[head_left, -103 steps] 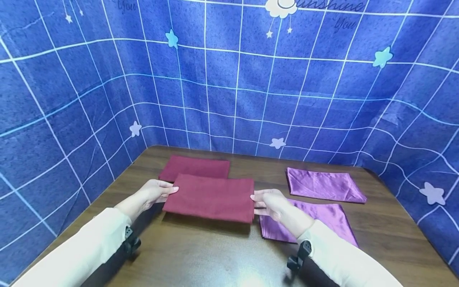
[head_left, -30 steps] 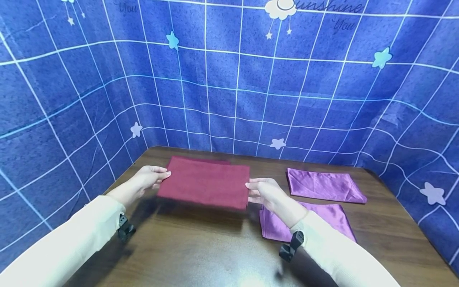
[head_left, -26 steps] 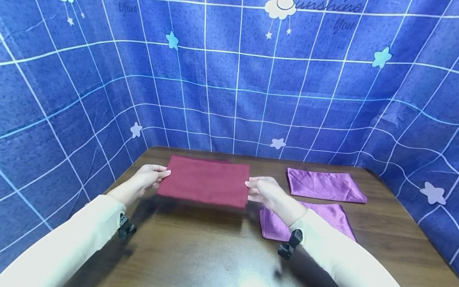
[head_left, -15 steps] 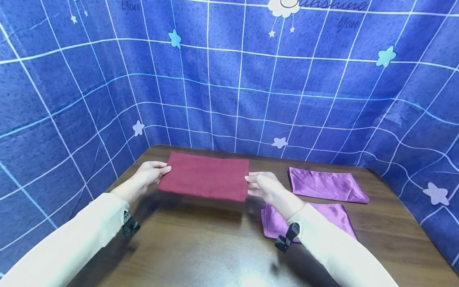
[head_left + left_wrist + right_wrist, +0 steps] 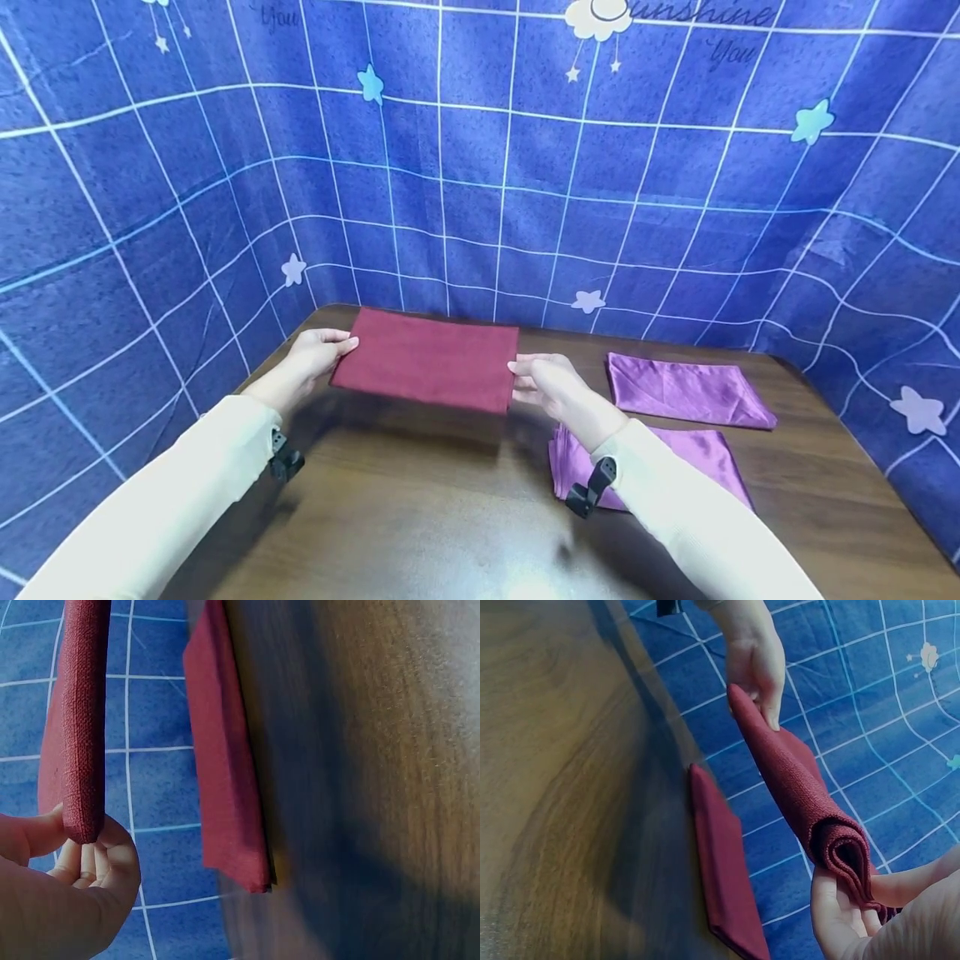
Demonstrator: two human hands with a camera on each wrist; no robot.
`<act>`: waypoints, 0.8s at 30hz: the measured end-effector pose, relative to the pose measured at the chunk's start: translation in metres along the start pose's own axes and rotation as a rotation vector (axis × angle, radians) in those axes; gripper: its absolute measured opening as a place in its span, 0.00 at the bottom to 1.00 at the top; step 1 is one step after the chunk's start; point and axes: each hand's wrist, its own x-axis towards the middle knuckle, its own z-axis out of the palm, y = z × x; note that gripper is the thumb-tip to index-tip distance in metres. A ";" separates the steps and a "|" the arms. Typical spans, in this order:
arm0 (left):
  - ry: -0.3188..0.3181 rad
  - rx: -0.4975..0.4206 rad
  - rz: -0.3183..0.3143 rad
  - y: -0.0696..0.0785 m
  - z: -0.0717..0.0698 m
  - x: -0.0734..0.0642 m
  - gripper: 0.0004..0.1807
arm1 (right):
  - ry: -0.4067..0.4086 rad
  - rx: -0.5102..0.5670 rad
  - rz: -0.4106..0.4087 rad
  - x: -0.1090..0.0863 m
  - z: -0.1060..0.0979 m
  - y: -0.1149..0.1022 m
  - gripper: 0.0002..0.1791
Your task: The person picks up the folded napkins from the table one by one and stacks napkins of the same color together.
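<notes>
Between both hands a folded dark red cloth [image 5: 427, 358] is held up off the table. My left hand [image 5: 315, 354] pinches its left edge, thumb on top and fingers below. At the right edge my right hand [image 5: 551, 383] pinches it the same way; the right wrist view shows the rolled layers of the cloth's end [image 5: 840, 851]. A second folded dark red cloth [image 5: 225, 765] lies on the table below and behind the held one. In the head view the held cloth hides it.
Two folded shiny purple cloths lie at the right of the wooden table [image 5: 420, 508]: one farther back [image 5: 690, 387], the other nearer cloth [image 5: 697, 458] partly under the right forearm. A blue curtain [image 5: 480, 208] with white grid lines encloses the table's back and sides.
Both hands have carried the red cloth away from me and slightly left. It has come to cover the second red cloth in the head view. The purple cloths stay put.
</notes>
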 end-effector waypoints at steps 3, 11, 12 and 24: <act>0.016 0.023 0.002 0.002 -0.001 0.002 0.22 | -0.006 0.010 -0.002 0.002 0.002 -0.002 0.25; 0.023 0.072 0.001 0.009 0.000 0.010 0.22 | 0.001 0.050 0.000 0.010 0.003 -0.005 0.24; 0.030 0.076 0.002 0.010 0.000 0.011 0.22 | 0.003 0.051 -0.002 0.011 0.004 -0.005 0.24; 0.131 0.082 -0.008 0.019 0.001 0.025 0.21 | 0.037 0.068 0.009 0.024 0.007 -0.012 0.23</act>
